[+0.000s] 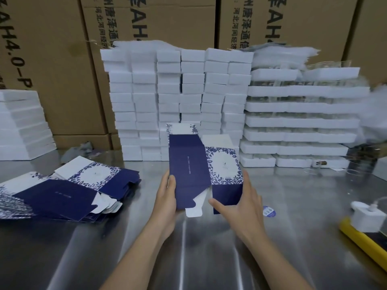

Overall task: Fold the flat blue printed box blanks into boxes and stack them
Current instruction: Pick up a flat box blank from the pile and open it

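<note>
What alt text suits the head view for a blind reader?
A left hand and a right hand hold a partly opened blue printed box blank over a metal table; flat blanks lie left, white boxes stacked behind.

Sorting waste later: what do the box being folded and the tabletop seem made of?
The box blank: likely thin printed card, matte navy outside, white inside, with crisp creases. The table: apparently brushed metal, perhaps stainless steel, given streaky reflections.

My hands, two: left hand (167, 197), right hand (240, 204); box blank (188, 164) held in them, one; pile of flat blanks (69, 191), one, sheets uncountable; white box columns (168, 91), six; charger (367, 218), one; round sticker (269, 211), one.
</note>
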